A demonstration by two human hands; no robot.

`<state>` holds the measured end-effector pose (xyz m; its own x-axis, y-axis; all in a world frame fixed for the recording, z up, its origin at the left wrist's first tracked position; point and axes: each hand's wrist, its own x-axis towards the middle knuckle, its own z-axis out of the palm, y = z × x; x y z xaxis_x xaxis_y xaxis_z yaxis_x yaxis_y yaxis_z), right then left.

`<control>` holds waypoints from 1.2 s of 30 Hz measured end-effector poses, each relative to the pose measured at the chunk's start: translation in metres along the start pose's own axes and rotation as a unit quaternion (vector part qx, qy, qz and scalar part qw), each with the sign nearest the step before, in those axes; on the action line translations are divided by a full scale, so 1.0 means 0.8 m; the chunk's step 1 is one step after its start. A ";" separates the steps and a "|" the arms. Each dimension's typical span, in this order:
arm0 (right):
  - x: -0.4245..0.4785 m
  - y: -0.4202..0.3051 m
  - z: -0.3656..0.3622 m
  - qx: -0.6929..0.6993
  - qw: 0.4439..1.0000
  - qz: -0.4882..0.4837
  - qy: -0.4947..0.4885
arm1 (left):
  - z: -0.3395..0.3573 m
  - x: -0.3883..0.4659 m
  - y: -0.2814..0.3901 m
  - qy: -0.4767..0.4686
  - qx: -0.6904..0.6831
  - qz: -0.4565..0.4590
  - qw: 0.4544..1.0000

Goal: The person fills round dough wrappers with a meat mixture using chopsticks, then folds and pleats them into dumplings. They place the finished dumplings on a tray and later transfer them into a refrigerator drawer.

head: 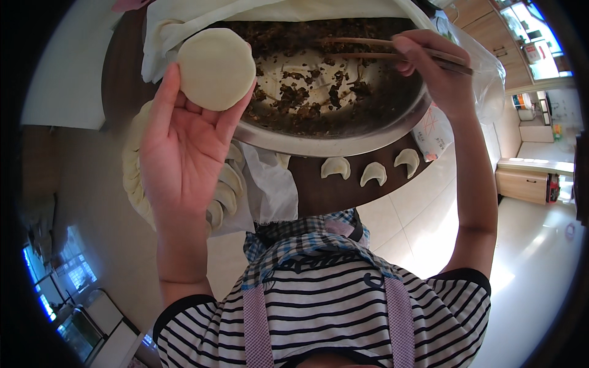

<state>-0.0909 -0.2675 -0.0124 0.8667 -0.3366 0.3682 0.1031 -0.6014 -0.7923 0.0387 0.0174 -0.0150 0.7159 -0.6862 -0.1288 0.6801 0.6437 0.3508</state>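
A flat round dumpling wrapper (217,69) rests on the fingers of my left hand (186,147), thumb and fingertips at its edges. No filling shows on the wrapper. My right hand (435,69) grips a pair of wooden chopsticks (363,41), their tips over dark minced filling (297,94) at the far side of a wide steel basin (322,145). The filling lies thick around the basin's sides and in scattered clumps on its bottom. Whether the chopsticks hold any filling cannot be made out.
Three folded dumplings (373,174) sit on the dark table (317,188) near its front edge. More dumplings (228,195) lie in rows behind my left wrist, beside a white cloth (271,184). Pale cloth (294,10) drapes behind the basin. A printed plastic bag (432,133) stands at right.
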 end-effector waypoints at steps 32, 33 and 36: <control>-0.034 -0.098 0.062 0.061 0.991 0.069 -0.092 | -0.020 0.000 0.030 -0.074 0.034 0.054 0.995; -0.026 -0.101 0.073 0.100 0.987 0.088 -0.093 | -0.021 -0.004 0.034 -0.068 0.025 0.064 0.995; -0.001 -0.083 0.101 0.103 0.990 0.017 -0.095 | -0.028 -0.003 0.034 -0.082 0.005 0.070 0.994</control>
<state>-0.0590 -0.1689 0.0004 0.9457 -0.1998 0.2562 0.1522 -0.4243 -0.8926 0.0593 0.0445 -0.0261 0.7681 -0.6360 0.0744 0.5728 0.7345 0.3639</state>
